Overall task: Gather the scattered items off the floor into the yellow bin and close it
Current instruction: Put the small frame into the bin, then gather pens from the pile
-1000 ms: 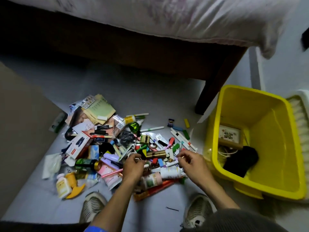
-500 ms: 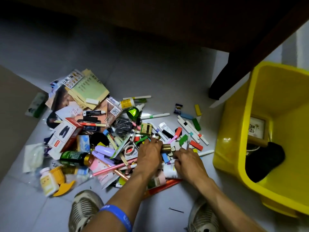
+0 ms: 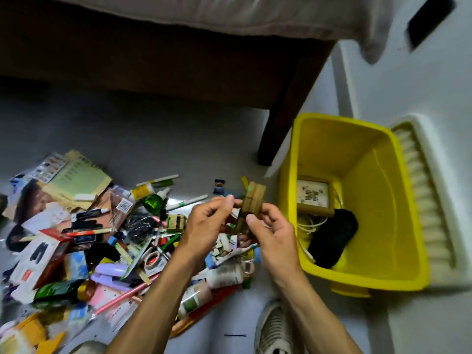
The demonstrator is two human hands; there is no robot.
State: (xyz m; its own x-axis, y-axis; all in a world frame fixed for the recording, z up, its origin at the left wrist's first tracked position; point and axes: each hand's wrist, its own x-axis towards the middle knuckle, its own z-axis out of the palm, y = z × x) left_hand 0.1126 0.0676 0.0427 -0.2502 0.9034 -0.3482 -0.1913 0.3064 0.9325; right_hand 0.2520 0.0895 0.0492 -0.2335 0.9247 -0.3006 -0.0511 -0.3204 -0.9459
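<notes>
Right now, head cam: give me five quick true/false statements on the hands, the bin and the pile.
1. Both hands, left hand and right hand, hold a brownish bundle above the pile. True.
2. The yellow bin is closed. False: it stands open, with a white lid beside it.
3. The bin is empty. False: a small framed picture, a black pouch and white cord lie inside.
4. A green bottle lies in the pile on the floor. True.
5. The floor is cleared. False: many items remain scattered.
</notes>
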